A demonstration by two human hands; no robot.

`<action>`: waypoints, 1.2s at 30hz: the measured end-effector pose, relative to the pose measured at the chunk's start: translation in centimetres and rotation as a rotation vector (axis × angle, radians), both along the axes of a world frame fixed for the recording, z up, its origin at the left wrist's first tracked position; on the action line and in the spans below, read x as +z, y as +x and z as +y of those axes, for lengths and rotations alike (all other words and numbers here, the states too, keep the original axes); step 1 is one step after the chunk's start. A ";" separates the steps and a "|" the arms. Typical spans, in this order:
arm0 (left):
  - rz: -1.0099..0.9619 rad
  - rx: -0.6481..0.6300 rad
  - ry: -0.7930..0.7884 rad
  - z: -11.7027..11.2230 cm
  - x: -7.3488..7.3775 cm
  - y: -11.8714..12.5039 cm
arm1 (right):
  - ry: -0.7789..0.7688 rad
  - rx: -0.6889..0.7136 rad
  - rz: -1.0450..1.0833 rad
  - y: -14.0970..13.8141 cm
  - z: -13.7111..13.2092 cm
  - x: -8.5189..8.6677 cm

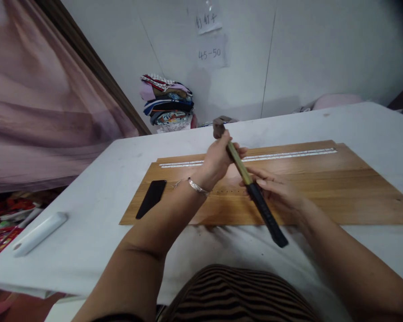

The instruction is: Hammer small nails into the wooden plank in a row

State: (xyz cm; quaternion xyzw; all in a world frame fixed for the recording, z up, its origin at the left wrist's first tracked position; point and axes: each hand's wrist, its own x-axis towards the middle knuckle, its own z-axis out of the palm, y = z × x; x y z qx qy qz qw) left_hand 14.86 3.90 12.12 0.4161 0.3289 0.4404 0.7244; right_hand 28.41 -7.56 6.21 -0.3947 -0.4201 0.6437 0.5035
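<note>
A hammer (267, 214) with a brown metal head, yellowish shaft and black grip slants across the middle of the view, its head pointing up and left. My left hand (217, 157) is closed around the shaft just below the head. My right hand (280, 190) is beside the shaft where the black grip begins, its fingers stretched out and apart; whether they touch the handle is unclear. Beneath both hands lies a wooden board (342, 192). A row of small dark dots (231, 191) runs along the board, partly hidden by the hammer and my hands.
Measuring strips (292, 155) run along the board's far side. A flat black rectangle (151, 199) and small thin metal pieces (177, 184) lie at its left. A white elongated object (40, 233) rests on the white table (97, 179). Folded cloths (169, 103) are stacked by the wall.
</note>
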 end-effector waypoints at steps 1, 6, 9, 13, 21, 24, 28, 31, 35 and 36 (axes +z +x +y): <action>0.015 -0.042 -0.004 -0.6 -0.6 0.6 | -0.023 0.028 0.014 0.2 -0.1 0.2; 0.107 -0.129 -0.046 -3.9 -4.1 2.3 | -0.056 0.080 -0.037 0.9 0.2 0.3; 0.150 -0.064 -0.043 -5.5 -5.5 2.6 | -0.082 0.097 -0.024 0.7 0.7 -0.3; 0.143 -0.075 -0.020 -7.5 -7.0 0.7 | -0.129 0.163 -0.004 0.3 0.5 -0.4; 1.001 -0.111 0.555 -8.4 -10.5 -11.6 | -0.280 0.270 -0.014 -0.4 -0.4 0.1; 1.229 -0.014 0.573 -8.0 -11.3 -14.3 | -0.311 0.287 -0.015 -1.0 -0.4 -0.6; 1.325 -0.019 0.619 -8.3 -12.0 -14.4 | -0.334 0.271 -0.010 -1.3 -0.4 -1.3; 1.343 0.014 0.680 -8.6 -12.5 -13.9 | -0.321 0.267 -0.018 -1.2 -0.6 -1.5; 1.426 0.040 0.735 -8.7 -12.9 -13.9 | -0.324 0.247 -0.032 -1.5 -0.7 -1.6; 1.463 0.040 0.743 -8.7 -12.9 -13.9 | -0.341 0.250 -0.041 -1.7 -0.6 -1.7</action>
